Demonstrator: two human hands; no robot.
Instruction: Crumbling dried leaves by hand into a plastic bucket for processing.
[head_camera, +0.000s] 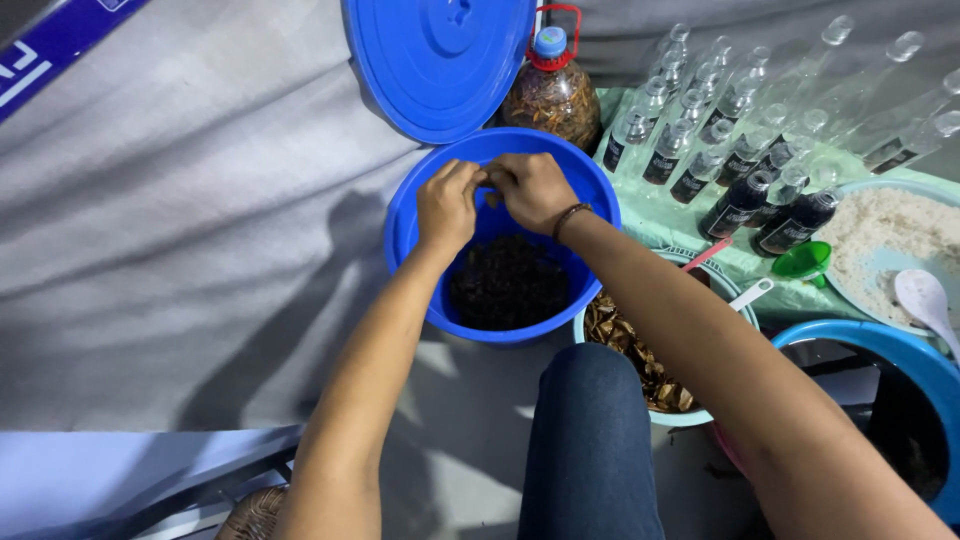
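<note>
Nearest, a bent knee (590, 440). Beyond it, at twelve o'clock, the blue bucket (410, 240) holds dark dried stuff (508, 282). Over it the left hand (447, 205) and right hand (530, 190) meet, fingertips pinched together, seemingly picking apart a small piece; steady, delicate pulling seems needed.

Hidden behind curled fingers (478, 180): whatever sits pinched between left hand (447, 205) and right hand (532, 190). Cut off at right edge: blue tub (925, 365), white spoon (925, 300). Partly covered by knee, lower centre: bowl of brown pieces (625, 345).
</note>
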